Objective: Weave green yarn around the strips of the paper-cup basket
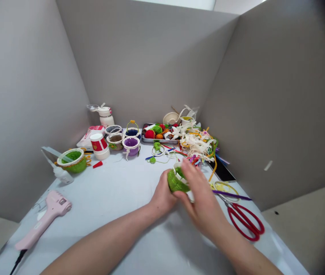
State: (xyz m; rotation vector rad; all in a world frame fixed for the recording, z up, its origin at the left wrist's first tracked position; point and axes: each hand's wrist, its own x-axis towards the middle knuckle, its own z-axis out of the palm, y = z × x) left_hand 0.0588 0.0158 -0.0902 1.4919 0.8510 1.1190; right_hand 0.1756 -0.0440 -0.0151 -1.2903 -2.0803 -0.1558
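Note:
A small green yarn-wrapped cup [177,182] with a white rim is between my two hands, above the front middle of the table. My left hand [163,192] is closed around its left side, with part of the fingers hidden behind it. My right hand [199,191] grips the right side, thumb low against the green yarn and fingers reaching over the white rim. The fingertips are slightly blurred. To the right of my right hand lie red-handled scissors [246,221] and a purple stick-like strip [234,195].
A pink glue gun [46,219] lies at left, near a white squeeze bottle [63,175] and a green basket [78,166]. Several small yarn-trimmed baskets, including a purple one [132,148], stand at the back beside a metal tray [158,141] of yarn balls. Tangled yarn scraps [199,143] cover the back right.

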